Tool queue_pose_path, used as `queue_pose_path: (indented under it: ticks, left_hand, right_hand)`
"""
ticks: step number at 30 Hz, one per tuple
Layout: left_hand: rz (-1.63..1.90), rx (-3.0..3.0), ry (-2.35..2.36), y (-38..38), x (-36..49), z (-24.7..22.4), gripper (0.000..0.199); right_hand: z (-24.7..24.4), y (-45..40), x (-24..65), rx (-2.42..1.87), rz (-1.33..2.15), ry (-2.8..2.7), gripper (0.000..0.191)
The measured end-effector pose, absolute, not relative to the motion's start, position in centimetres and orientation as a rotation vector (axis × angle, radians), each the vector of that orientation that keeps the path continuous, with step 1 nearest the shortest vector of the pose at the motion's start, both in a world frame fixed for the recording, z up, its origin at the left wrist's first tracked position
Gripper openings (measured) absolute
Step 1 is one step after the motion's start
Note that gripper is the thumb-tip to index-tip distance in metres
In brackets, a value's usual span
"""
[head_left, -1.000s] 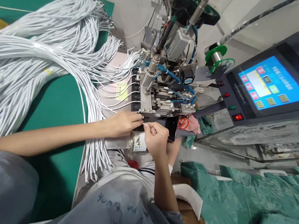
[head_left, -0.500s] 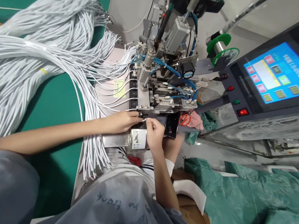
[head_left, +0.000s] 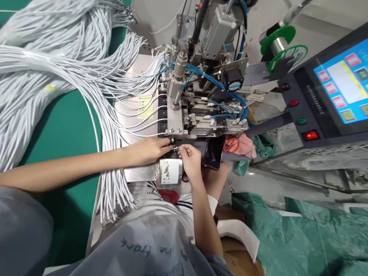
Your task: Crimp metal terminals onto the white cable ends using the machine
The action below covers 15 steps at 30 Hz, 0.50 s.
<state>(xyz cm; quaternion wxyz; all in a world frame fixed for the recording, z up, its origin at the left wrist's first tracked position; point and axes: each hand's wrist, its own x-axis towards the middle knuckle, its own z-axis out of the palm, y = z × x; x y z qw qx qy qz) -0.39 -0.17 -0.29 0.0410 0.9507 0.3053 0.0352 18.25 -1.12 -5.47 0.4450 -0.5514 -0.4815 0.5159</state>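
Note:
At the machine's near edge my left hand (head_left: 148,150) is closed, thumb and fingers pinched around a white cable that its fingers mostly hide. The cable's small, partly shiny end (head_left: 175,148) shows between my two hands. My right hand (head_left: 190,161) pinches at that end from the right, its fingertips close to those of my left hand. Just beyond the fingers is the wire-feeding machine (head_left: 176,120), with several white cables (head_left: 146,127) laid into its black slotted holder (head_left: 161,106). Below my hands sits a clear-lidded box (head_left: 169,173) with a white label.
A large heap of white cables (head_left: 66,19) covers the green table (head_left: 74,138) on the left. A lit touch screen (head_left: 363,78) stands at right, near a green wire spool (head_left: 280,46). A phone (head_left: 213,152) and orange-handled scissors (head_left: 231,144) lie right of my hands.
The view has shifted slightly. My fingertips have moved a little apart, and a shiny piece now shows between them. Both hands stay at the machine's near edge.

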Motion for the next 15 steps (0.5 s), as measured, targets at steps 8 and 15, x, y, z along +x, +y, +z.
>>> queue_pose_path:
  ticks: [8,15]
  left_hand:
    - [0.091,2.941,0.920,0.02,-0.45,-0.45,0.040]
    - [-0.029,3.035,0.888,-0.06,-0.10,0.06,0.034]
  right_hand:
    - [-5.49,-0.99,18.35,-1.359,1.323,-1.198,0.017]
    - [-6.31,-0.79,18.06,-1.350,1.327,-1.201,0.021]
